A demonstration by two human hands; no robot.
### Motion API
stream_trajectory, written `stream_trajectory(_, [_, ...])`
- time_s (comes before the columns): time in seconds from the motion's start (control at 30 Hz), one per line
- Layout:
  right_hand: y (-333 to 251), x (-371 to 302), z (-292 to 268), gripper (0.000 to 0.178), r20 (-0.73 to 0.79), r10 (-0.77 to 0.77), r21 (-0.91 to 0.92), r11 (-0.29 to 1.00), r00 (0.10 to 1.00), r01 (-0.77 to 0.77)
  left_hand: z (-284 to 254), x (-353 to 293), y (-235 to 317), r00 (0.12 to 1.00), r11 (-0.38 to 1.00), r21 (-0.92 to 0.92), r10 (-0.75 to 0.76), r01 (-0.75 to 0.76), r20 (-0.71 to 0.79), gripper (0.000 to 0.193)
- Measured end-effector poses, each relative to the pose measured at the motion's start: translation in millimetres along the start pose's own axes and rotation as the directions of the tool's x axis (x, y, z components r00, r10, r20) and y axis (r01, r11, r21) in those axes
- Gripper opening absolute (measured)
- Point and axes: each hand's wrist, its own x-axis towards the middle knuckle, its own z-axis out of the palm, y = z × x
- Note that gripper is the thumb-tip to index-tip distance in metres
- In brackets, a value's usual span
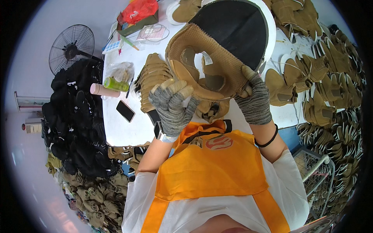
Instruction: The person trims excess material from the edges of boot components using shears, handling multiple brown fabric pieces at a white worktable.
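Observation:
A tan shoe upper (217, 44) with mesh lining and a small white tag is held up before me, its opening facing me. My right hand (254, 95), in a grey knit glove with tan fingertips, is closed on its lower right edge. My left hand (173, 103), gloved alike, has its fingers curled against the lower left edge; what lies under the fingertips is hidden. Close by my left hand stands a stack of tan shoe pieces (154, 72). Another tan piece (213, 110) shows below the upper. Behind it is a large black rounded surface with a white rim (241, 27).
On the white table (120, 136) lie a phone (125, 111), a pink bottle (104, 90), a green bottle (116, 84) and a box with a red bag (140, 15). Tan uppers (279, 87) crowd the right side. Black pieces (77, 116) and a fan (72, 50) stand left.

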Motion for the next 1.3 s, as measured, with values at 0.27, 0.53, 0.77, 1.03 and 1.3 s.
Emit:
stream_trajectory(0.27, [7,4,-15,0.033,0.304,-0.064,-0.577,0.782,0.95,0.237,3,10,11,0.921,0.998,0.01,0.049,-0.057,0.386,0.044])
stream_trajectory(0.53, [-61,38,-17,0.045,0.146,-0.32,-0.838,0.463,0.936,0.289,14,8,1,0.575,-0.434,-0.7,-0.399,0.567,0.714,0.055])
stream_trajectory(0.77, [12,11,-61,0.035,-0.166,0.432,-0.116,0.884,0.886,-0.453,40,-43,-4,0.468,-0.914,-0.379,-0.276,0.141,0.84,0.043])
stream_trajectory(1.03, [47,17,-74,0.014,-0.374,0.421,0.008,0.893,0.827,-0.451,51,-79,-7,0.277,-0.917,-0.386,-0.346,0.102,0.896,0.038])
stream_trajectory(1.3, [80,4,-143,0.04,-0.341,0.4,-0.507,0.684,0.851,-0.525,49,-168,-43,-0.19,-0.931,-0.195,-0.262,0.309,0.946,0.033])
